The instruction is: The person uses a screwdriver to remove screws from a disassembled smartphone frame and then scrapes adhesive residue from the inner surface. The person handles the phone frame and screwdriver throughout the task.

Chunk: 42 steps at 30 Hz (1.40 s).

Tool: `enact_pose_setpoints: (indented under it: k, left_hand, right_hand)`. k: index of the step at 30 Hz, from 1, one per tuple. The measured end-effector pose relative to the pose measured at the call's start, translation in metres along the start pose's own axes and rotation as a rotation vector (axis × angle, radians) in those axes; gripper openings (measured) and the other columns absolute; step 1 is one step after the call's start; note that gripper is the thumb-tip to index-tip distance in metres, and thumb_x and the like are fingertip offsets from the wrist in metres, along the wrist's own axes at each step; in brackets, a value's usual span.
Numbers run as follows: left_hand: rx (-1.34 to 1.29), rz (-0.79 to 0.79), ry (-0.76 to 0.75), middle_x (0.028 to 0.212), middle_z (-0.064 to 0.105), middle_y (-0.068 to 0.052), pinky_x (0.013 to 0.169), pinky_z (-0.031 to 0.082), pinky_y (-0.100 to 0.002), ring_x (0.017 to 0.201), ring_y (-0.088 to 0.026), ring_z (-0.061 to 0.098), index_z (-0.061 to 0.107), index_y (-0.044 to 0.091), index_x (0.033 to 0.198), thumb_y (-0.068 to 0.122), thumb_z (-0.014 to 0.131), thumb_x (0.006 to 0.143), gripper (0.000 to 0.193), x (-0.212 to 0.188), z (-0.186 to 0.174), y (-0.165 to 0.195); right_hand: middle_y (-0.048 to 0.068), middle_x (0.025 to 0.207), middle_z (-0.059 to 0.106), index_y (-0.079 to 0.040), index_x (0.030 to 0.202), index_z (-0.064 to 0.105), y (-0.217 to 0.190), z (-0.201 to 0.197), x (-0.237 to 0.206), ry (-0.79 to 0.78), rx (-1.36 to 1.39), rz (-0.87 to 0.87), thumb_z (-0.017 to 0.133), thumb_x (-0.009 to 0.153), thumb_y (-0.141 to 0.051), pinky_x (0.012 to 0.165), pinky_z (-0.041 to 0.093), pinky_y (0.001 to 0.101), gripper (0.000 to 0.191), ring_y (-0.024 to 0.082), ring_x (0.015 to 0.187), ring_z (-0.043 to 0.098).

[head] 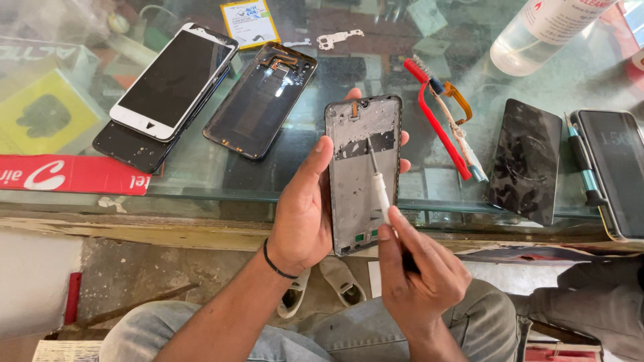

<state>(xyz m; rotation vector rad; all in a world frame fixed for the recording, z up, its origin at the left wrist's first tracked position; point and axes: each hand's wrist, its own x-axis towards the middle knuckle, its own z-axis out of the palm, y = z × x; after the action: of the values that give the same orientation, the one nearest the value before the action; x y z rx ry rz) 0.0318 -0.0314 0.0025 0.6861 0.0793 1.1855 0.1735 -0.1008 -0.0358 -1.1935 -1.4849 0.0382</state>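
Left hand (305,214) grips a stripped phone frame (363,174), thumb along its left edge, fingertips showing past the right edge. Frame is upright, inner side up, held just above the near edge of the glass counter (201,181). Black band on the left wrist.

Right hand (419,271) pinches a white tool (380,188) between thumb and fingers. Its thin metal tip rests on the frame's upper middle, at a dark patch.

On the counter, far left: white-fronted phone (176,80) stacked on a dark phone (134,146). Just right of them, a black back cover (261,99), inside up, apart from the stack. Far, behind it: yellow-edged battery (249,22) and a small metal bracket (339,38).

Right of the frame: red-handled brush (436,121) with an orange flex strip (459,100) beside it. Further right, a cracked black panel (525,161), then a teal screwdriver (582,161) lying against another phone (617,171) at the right edge. Clear bottle (543,30) on its side, far right.

Red strip (74,174) along the counter's near left edge. Below: jeans-covered knees and sandals (322,285) on the floor.
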Motion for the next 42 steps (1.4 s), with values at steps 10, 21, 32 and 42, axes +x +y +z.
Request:
enact_pose_setpoints:
  k: [10, 21, 32, 42]
  left_hand:
    - [-0.019, -0.004, -0.012, 0.151, 0.052, -0.020, 0.109, 0.050, -0.044, 0.128, -0.030, 0.060, 0.019, 0.023, 0.172, 0.046, 0.046, 0.111, 0.070, 0.000, -0.001, -0.001]
    - [-0.013, 0.008, -0.008, 0.152, 0.052, -0.021, 0.109, 0.050, -0.043, 0.128, -0.031, 0.060, 0.018, 0.022, 0.172, 0.046, 0.046, 0.111, 0.071, 0.000, -0.001, -0.001]
    - [-0.007, 0.002, 0.000, 0.152, 0.051, -0.020, 0.109, 0.051, -0.043, 0.128, -0.031, 0.060, 0.019, 0.023, 0.172, 0.047, 0.045, 0.110, 0.071, 0.001, 0.001, -0.002]
    - [0.000, -0.003, 0.008, 0.151, 0.052, -0.019, 0.109, 0.050, -0.043, 0.128, -0.030, 0.059, 0.018, 0.023, 0.172, 0.046, 0.045, 0.110, 0.071, 0.001, 0.003, -0.002]
  right_hand:
    - [0.007, 0.082, 0.074, 0.004, 0.115, 0.064, 0.007, -0.008, -0.016, 0.191, 0.309, 0.024, 0.073, 0.096, -0.013, 0.060, 0.057, 0.0200, 0.027, 0.007, 0.068, 0.072]
    - [0.009, 0.067, 0.067, 0.005, 0.115, 0.076, 0.015, 0.003, -0.005, 0.021, -0.058, -0.001, 0.079, 0.090, 0.001, 0.054, 0.041, 0.0255, 0.026, 0.009, 0.055, 0.053]
    - [0.010, 0.081, 0.074, 0.000, 0.120, 0.074, 0.009, -0.001, 0.000, -0.005, -0.045, -0.022, 0.077, 0.093, 0.001, 0.058, 0.046, 0.0229, 0.028, 0.007, 0.062, 0.060]
    - [0.009, 0.070, 0.070, 0.002, 0.120, 0.075, 0.006, 0.001, 0.002, 0.004, -0.050, 0.089, 0.077, 0.091, 0.004, 0.054, 0.042, 0.0234, 0.028, 0.009, 0.056, 0.055]
